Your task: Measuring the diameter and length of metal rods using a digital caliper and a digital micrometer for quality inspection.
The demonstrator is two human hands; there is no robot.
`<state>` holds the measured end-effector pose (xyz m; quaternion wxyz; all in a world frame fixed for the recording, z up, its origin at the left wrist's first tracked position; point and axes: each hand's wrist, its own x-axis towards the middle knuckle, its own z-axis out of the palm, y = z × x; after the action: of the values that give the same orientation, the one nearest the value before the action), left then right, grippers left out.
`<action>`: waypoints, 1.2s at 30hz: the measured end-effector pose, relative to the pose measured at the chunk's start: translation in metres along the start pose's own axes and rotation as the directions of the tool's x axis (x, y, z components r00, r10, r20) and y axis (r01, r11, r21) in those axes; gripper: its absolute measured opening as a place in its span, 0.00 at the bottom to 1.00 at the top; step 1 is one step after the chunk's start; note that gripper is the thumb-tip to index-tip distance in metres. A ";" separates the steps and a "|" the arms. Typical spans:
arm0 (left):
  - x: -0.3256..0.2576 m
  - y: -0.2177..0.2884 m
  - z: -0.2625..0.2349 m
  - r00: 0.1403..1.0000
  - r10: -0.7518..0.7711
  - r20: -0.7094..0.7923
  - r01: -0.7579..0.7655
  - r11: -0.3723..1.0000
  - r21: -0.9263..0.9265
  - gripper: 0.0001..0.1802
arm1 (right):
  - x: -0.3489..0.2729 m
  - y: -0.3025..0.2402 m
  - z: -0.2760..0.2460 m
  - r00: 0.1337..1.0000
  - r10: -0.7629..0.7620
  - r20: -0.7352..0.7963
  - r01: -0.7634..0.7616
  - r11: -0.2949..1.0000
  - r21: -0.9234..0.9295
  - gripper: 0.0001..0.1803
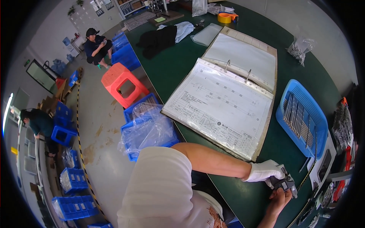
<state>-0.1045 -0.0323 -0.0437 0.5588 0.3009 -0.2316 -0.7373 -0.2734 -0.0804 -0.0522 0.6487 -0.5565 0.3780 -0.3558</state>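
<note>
At the near right of the green table, my left hand [264, 171], in a white glove, is closed around a grey digital micrometer [282, 183] with a silver end. My bare right hand [279, 201] grips the same micrometer from the near side, its fingers bent against it. Whether a part sits in the micrometer's jaws is too small to tell. Just beyond my hands stands a blue plastic basket [281, 110] with several thin metal rods [294, 110] in it. Left of the basket lies an open ring binder [224, 110] showing a technical drawing in a clear sleeve.
Bagged metal parts [301, 49] lie at the far right, an orange tape dispenser [227, 17] at the back. Dark and light cloth [161, 38] lies far left on the table. A red stool [123, 83] and blue crates [148, 131] flank its left edge. Two people are farther off.
</note>
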 end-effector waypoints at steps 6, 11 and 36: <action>0.000 -0.005 0.003 1.000 -0.008 0.009 0.008 1.000 0.008 0.11 | -0.004 0.000 -0.006 1.000 0.006 0.002 -0.006 0.998 -0.057 0.13; 0.002 0.001 -0.001 1.000 0.007 0.025 -0.005 0.997 -0.073 0.11 | -0.010 -0.014 0.008 0.996 0.063 -0.061 -0.070 0.992 -0.106 0.16; -0.005 0.011 -0.010 0.995 -0.032 -0.092 0.024 0.996 -0.087 0.14 | 0.017 -0.021 -0.038 0.987 -0.154 0.056 0.160 0.978 -0.132 0.10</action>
<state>-0.0891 -0.0300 -0.0421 0.5709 0.3141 -0.1692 -0.7394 -0.2998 -0.1156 -0.0362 0.5876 -0.6355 0.3414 -0.3666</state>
